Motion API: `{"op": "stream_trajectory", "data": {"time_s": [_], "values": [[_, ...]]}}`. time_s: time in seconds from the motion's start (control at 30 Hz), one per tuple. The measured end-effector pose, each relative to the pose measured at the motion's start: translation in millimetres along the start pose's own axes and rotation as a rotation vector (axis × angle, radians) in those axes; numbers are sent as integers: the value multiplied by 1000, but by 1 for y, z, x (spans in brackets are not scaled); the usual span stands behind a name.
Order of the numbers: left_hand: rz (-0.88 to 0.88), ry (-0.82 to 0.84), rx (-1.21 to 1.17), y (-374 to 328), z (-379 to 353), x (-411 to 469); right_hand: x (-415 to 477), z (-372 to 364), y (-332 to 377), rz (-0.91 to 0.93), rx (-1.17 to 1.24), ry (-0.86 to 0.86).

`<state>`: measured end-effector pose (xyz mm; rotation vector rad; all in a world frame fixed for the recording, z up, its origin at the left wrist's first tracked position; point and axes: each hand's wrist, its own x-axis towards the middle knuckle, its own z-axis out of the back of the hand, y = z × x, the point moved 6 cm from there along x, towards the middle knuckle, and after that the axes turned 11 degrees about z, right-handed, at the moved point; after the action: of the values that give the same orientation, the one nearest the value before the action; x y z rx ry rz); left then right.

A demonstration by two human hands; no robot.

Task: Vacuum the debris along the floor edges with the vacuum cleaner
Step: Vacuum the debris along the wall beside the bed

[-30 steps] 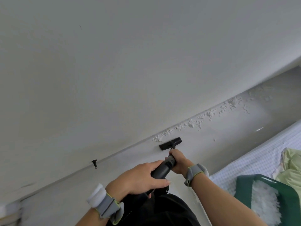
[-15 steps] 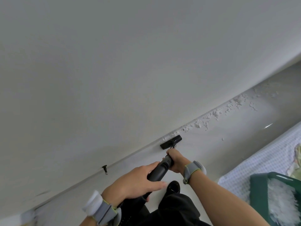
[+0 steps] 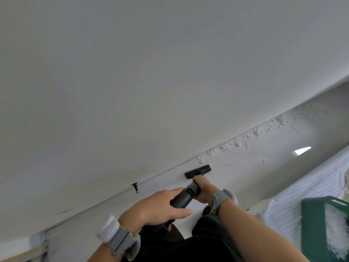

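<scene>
I have the vacuum wand [image 3: 184,198] pointing to 1 o'clock; left hand [image 3: 156,207] and right hand [image 3: 203,188] fingers clamped round it, nozzle [image 3: 198,171] just beyond, near debris [image 3: 238,142]

Likely a home bedroom: checked bedsheet [image 3: 302,188] at four o'clock, doorstop [image 3: 135,186] at seven, white wall [image 3: 151,72], glossy floor [image 3: 245,167].

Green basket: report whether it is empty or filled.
Not empty. The green basket holds white fluffy material, visible inside its rim; how full cannot be told, as the frame cuts it off.
</scene>
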<state>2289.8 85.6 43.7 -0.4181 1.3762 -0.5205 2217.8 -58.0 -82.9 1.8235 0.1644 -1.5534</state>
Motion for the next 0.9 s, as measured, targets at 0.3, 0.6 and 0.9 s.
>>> {"op": "stream_trajectory", "data": {"time_s": [0.3, 0.6, 0.9], "values": [[-18, -27, -21, -13, 6, 14, 11, 6, 22, 34, 44, -19], [-36, -73, 41, -117, -35, 81, 38, 113, 89, 58, 58, -11], [-17, -123, -33, -179, -71, 110, 52, 177, 140, 78, 10, 12]]}}
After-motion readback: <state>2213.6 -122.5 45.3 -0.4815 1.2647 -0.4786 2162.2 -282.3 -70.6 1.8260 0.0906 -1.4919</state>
